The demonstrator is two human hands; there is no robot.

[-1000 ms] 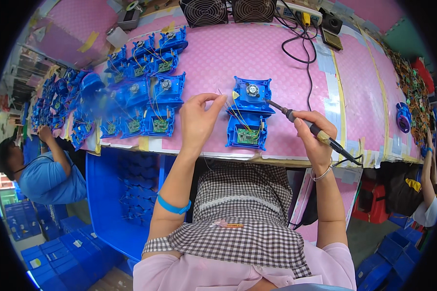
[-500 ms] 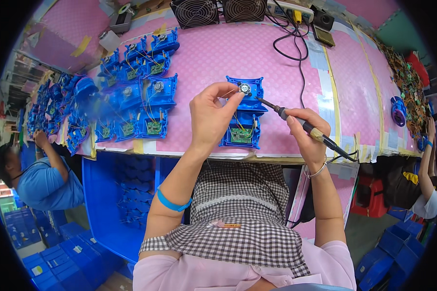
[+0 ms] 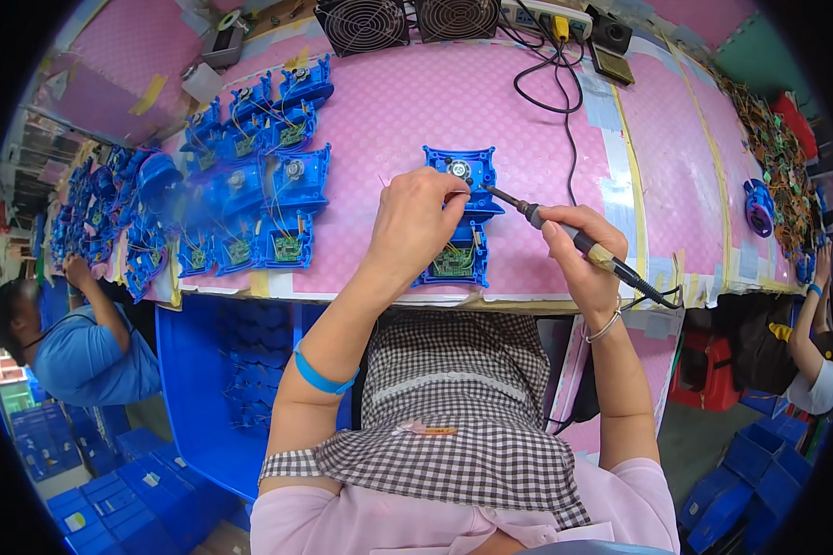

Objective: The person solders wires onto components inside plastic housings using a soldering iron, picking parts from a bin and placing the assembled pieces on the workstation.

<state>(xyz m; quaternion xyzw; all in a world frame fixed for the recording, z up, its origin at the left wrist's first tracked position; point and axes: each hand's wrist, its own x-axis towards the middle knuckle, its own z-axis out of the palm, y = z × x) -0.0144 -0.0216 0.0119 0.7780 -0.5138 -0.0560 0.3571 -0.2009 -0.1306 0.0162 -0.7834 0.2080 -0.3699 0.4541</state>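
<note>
My right hand (image 3: 588,245) is closed around the grip of a soldering iron (image 3: 565,231). The iron's tip points left at a blue plastic housing half (image 3: 486,159) with a round speaker-like metal part (image 3: 459,170) in it. Over that housing's left edge, my left hand (image 3: 415,217) pinches what looks like a thin wire; its fingertips are just below the round part. Nearer to me sits a second blue housing half (image 3: 479,266) with a green circuit board (image 3: 452,263), partly covered by my left hand.
Rows of similar blue housings (image 3: 292,176) lie on the left of the pink bench mat (image 3: 379,102). Two fans (image 3: 458,18), a power strip (image 3: 555,20) and a black cable (image 3: 569,139) are at the back. Co-workers sit left (image 3: 93,342) and right (image 3: 810,370). A blue bin (image 3: 185,388) stands below.
My left hand has turned and drawn down from the round part, uncovering more of it. The soldering iron has barely moved, and the whole view has shifted slightly.
</note>
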